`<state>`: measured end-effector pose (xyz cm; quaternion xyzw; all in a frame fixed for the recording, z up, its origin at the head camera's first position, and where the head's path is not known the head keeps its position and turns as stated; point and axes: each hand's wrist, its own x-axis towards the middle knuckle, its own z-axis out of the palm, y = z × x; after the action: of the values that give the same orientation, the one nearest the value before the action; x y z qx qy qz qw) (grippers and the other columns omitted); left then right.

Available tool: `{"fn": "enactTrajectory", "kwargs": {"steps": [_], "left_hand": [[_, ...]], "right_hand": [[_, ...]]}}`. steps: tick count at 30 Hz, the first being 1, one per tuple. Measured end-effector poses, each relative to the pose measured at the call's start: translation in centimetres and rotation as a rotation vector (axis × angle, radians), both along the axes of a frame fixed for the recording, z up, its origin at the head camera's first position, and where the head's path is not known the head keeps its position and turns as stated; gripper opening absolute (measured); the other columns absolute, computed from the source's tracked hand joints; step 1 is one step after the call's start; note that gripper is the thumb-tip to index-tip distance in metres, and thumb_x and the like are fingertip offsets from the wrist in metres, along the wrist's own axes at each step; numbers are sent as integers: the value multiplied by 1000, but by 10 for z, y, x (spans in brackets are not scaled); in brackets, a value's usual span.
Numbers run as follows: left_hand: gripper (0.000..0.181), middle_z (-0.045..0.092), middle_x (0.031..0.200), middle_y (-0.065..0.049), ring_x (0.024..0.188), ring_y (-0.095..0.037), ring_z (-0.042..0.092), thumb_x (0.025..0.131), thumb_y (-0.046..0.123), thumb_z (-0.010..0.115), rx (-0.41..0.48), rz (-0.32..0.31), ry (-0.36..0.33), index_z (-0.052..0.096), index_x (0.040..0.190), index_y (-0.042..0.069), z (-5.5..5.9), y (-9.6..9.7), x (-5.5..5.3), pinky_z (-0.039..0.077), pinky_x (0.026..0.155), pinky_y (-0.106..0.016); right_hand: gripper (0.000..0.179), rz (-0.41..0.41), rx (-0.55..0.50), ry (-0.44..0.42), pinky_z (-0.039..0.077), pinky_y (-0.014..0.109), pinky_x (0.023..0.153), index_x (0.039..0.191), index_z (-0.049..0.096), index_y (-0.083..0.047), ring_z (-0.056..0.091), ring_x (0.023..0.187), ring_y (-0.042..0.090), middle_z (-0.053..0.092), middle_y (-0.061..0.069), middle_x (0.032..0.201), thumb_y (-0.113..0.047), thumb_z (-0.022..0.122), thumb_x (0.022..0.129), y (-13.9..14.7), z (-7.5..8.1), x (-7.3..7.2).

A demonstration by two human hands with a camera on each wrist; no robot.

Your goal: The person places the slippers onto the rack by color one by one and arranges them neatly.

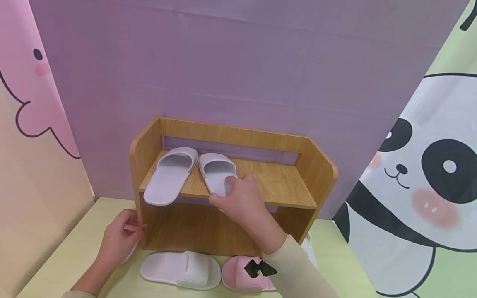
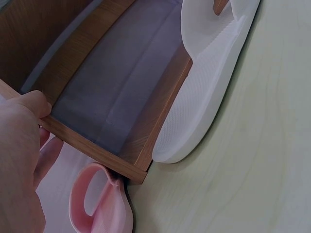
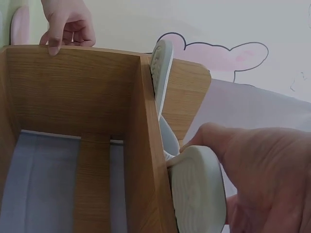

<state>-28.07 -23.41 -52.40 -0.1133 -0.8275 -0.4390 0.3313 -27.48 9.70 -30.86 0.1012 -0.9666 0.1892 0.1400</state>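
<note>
A small two-tier wooden shoe rack (image 1: pixel 279 178) stands against a lilac backdrop. On its upper board, a white slipper (image 1: pixel 164 188) lies at the left, its heel jutting past the front edge. Just right of it is the matching white slipper (image 1: pixel 215 167), toe toward the back. My right hand (image 1: pixel 244 203) pinches this second slipper by its heel end, thumb on one side and fingers on the other. At the rack's left side panel, my left hand (image 1: pixel 118 236) grips the front edge between thumb and fingers (image 2: pixel 30 103).
In front of the rack lie a white slipper (image 1: pixel 164 267) and a pink slipper (image 1: pixel 238 275), partly covered by my right sleeve (image 1: pixel 298 265). Another pink slipper (image 2: pixel 104 208) lies outside the left panel. Something white (image 1: pixel 308 250) shows past the right panel. A panda print (image 1: pixel 428 174) covers the right wall.
</note>
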Motion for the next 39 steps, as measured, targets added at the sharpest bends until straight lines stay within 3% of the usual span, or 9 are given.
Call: {"fn": "enactTrajectory", "kwargs": {"steps": [4,9,16,22,28,34,39], "left_hand": [[35,75,99,-4,84,-2,69,89,-8,85,2,-4,-3,68,117,4,0,0,0,57,72,-12],[35,75,99,-4,84,-3,69,89,-7,85,-4,4,-10,68,118,5,1,0,0,59,72,-15],[36,74,100,-3,85,-2,68,89,-7,85,-6,7,-19,68,118,5,0,0,-1,60,71,-17],[36,74,100,-4,84,-2,68,89,-9,85,2,-1,-11,68,117,5,-1,1,0,59,71,-15],[36,74,100,-4,84,-2,68,89,-9,84,7,0,-18,68,118,6,0,1,0,60,70,-17],[35,74,100,-4,84,-3,68,89,-9,85,1,-1,-8,68,117,4,0,0,0,59,71,-15],[35,74,100,-5,84,-2,68,88,-11,84,6,-8,4,68,116,3,-1,1,1,57,71,-12]], "right_hand": [[67,-5,63,-39,47,37,72,134,74,-6,50,107,33,61,17,106,-56,73,89,-6,3,-1],[80,17,116,-73,53,39,78,141,72,-5,51,110,33,66,18,109,-69,74,92,-9,6,-1],[112,97,116,-142,52,38,85,159,59,-7,47,113,30,64,18,122,-84,79,80,-2,8,0],[114,215,141,-150,50,34,78,156,59,-6,44,105,27,58,12,108,-81,87,74,7,12,3],[122,283,133,-193,54,37,87,164,51,-8,45,112,26,52,15,121,-77,92,72,9,13,5],[105,285,97,-111,53,35,77,144,61,-6,49,106,25,54,12,114,-80,88,73,1,4,1],[101,231,120,-29,52,36,80,135,64,-6,50,109,28,56,12,113,-85,84,74,-10,-4,0]]}}
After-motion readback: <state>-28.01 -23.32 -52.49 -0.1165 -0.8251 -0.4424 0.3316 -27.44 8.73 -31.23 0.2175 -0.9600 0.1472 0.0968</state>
